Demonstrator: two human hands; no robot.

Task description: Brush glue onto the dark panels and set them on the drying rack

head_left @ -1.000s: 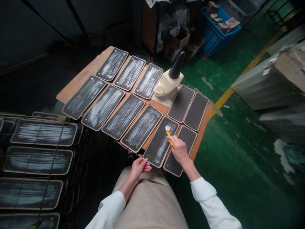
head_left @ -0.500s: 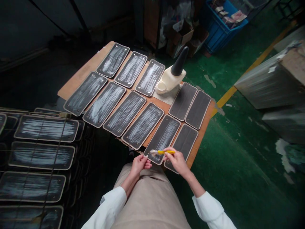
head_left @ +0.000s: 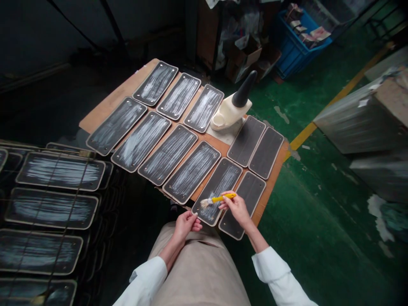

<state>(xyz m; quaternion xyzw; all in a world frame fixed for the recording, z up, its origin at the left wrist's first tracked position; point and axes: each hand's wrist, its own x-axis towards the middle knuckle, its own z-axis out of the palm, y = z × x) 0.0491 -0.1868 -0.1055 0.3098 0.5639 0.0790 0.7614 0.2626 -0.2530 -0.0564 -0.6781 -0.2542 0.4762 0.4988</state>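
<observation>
In my right hand (head_left: 236,209) is a paintbrush (head_left: 219,199) with a yellow handle. Its pale bristles rest on a dark rounded rectangular panel (head_left: 227,176) that has white streaks along it. My left hand (head_left: 187,224) has its fingers closed at that panel's near left corner, seemingly pinching the edge. Just right of it lies an unstreaked dark panel (head_left: 251,187), partly behind my right hand. A similar streaked panel (head_left: 191,172) lies to the left.
Several more panels cover the brown board (head_left: 108,108). A cream bottle (head_left: 228,112) with a black cone-shaped top stands among them. Stacked streaked panels (head_left: 60,172) sit at left behind thin wires. Beyond the board are a blue crate (head_left: 293,53) and cardboard boxes (head_left: 244,57).
The brush has moved slightly up the panel, and its handle now tilts upward to the right. My left hand stays at the panel's corner. The view has shifted a little.
</observation>
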